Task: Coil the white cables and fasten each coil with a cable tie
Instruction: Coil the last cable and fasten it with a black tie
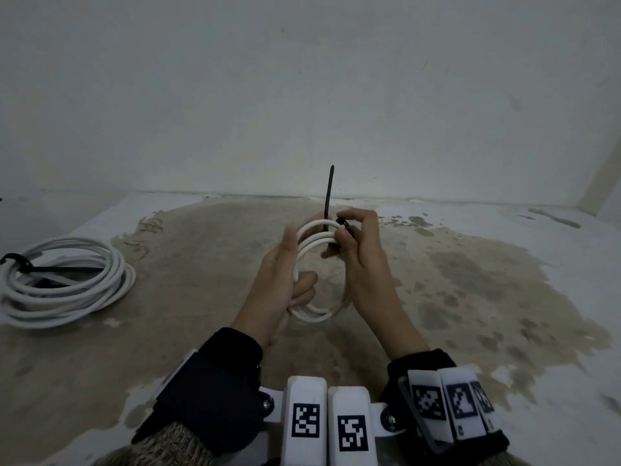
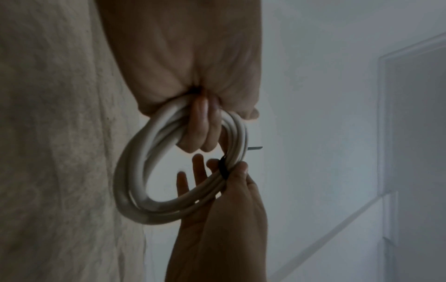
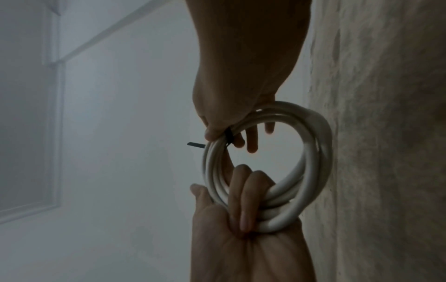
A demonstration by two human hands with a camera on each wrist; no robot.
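Above the stained floor [image 1: 470, 297], near the middle: small white cable coil [image 1: 312, 240], left hand [image 1: 285, 280] fingers curled tight round its left side, right hand [image 1: 359, 250] pinching black cable tie [image 1: 328, 196] wrapped round its far side, tail pointing up; far left, bigger tied coil [image 1: 67, 284] flat on floor

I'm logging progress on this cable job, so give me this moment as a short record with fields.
held coil: white cable coil, held up between both hands
left hand: fingers curled round the coil's side
right hand: pinches the black cable tie at the coil's top
tie tail: sticks up, not trimmed
finished coil: lies on the floor at left, black tie round it
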